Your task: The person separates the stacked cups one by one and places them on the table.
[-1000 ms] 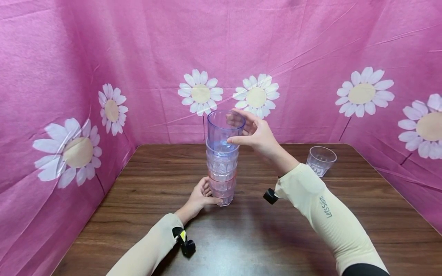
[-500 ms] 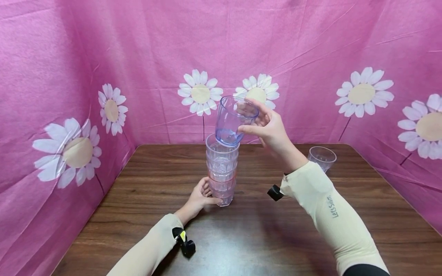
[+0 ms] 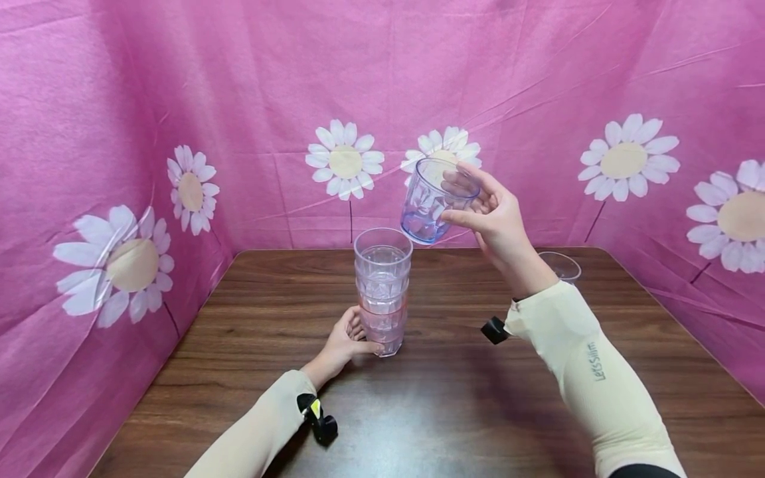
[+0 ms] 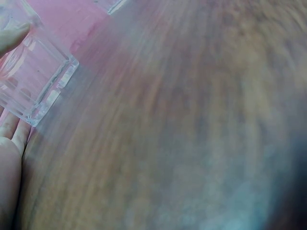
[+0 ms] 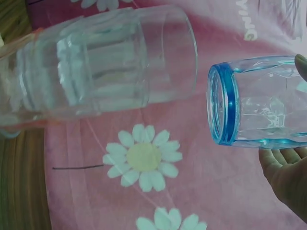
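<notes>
A stack of nested clear cups (image 3: 384, 285), one of them reddish, stands upright on the wooden table (image 3: 269, 305). My left hand (image 3: 343, 345) grips the stack's base, thumb at the near side and fingers behind it. In the left wrist view the bottom cup (image 4: 41, 72) shows between thumb and fingers. Up and to the right of the stack, my right hand (image 3: 499, 216) holds a blue-tinted cup (image 3: 427, 209), slightly tilted, thumb on the near side. The right wrist view shows a gap between that cup's blue base (image 5: 225, 105) and the stack's top rim (image 5: 194, 52).
Behind my right forearm, another clear glass (image 3: 564, 265) stands on the table's right side, mostly hidden by the sleeve. A pink cloth (image 3: 269, 79) printed with white flowers hangs around the back and sides of the table.
My right hand has lifted the blue cup out of the stack's top and carried it up and to the right. The left hand stays at the base.
</notes>
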### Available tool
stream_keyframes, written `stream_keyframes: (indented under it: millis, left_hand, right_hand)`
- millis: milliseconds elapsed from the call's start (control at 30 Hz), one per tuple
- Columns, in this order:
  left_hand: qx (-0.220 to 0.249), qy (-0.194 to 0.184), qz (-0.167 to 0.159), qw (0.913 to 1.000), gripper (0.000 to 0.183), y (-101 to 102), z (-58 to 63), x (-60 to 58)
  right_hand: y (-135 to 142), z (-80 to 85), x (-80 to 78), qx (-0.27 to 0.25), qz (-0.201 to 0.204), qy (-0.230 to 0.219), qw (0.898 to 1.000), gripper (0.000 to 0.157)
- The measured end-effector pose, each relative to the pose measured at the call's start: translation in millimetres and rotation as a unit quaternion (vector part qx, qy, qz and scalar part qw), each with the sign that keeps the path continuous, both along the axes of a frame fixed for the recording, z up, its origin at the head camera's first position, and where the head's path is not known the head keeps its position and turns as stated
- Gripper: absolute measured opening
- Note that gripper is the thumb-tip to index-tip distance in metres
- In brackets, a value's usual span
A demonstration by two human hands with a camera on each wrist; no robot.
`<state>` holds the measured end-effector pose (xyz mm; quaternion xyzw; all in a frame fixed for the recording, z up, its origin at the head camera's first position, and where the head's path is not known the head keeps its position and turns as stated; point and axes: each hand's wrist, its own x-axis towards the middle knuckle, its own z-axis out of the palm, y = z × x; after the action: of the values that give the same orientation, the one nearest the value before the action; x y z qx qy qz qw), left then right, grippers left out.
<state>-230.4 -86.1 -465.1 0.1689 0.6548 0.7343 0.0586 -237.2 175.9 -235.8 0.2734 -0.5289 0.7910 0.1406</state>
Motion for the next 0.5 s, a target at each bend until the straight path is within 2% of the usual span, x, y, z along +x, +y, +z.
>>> stream_keyframes:
  millis: [200,500]
  left_hand:
    - [0.003,-0.004,0.000,1.0000,0.070,0,0.1,0.0]
    - [0.005,0.005,-0.008,0.9999,0.072,0,-1.0,-0.2]
  right_hand:
    - [14,-11.7,-3.5,0.002,-0.031,-0.022,0.999,0.072]
    - [37,-36.5,-13.8,-0.026,-0.058,-0.044,0.997,0.067]
